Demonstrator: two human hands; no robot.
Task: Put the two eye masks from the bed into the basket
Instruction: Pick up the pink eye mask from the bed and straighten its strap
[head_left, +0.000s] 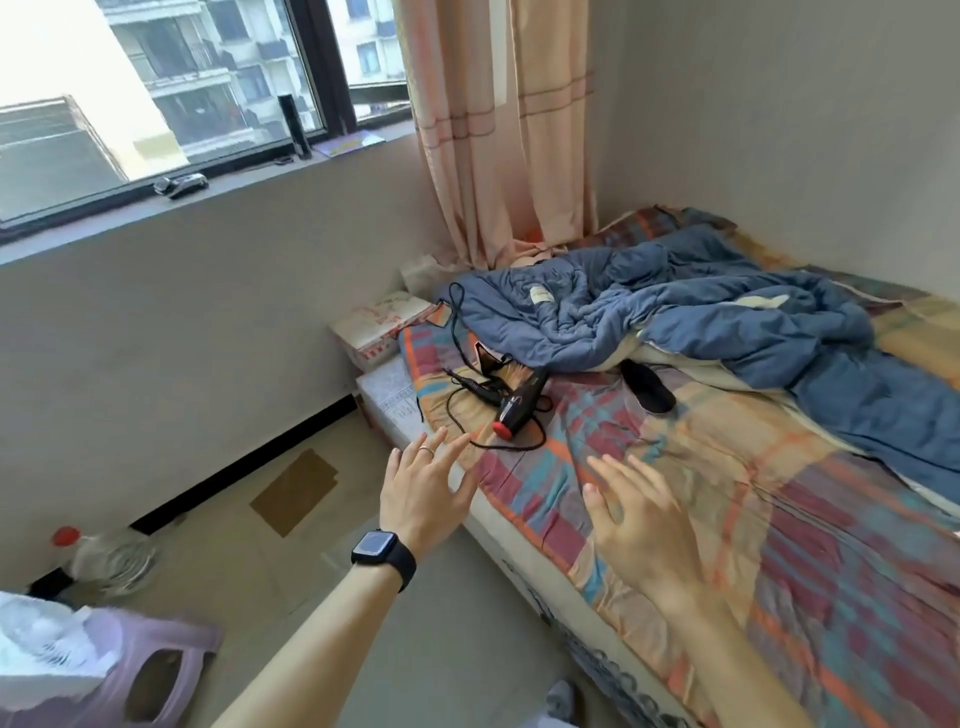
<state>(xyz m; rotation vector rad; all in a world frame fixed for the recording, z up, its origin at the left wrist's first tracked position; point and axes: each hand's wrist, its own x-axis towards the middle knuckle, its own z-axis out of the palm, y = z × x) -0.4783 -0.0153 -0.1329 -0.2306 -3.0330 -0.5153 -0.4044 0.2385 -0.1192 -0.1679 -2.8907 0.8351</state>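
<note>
A black eye mask (648, 385) lies on the plaid bed sheet (727, 467), just below the edge of the rumpled blue quilt (701, 317). I see only this one mask; no basket is in view. My left hand (423, 488), with a ring and a black watch on the wrist, hovers open over the bed's near-left edge. My right hand (641, 525) is open too, fingers spread above the sheet, well short of the mask. Neither hand holds anything.
A black hair dryer (519, 402) with its cord lies on the bed left of the mask. A white box (379, 322) stands at the bed's head. A purple stool (156, 670), a water jug (98, 558) and cardboard (293, 491) are on the floor.
</note>
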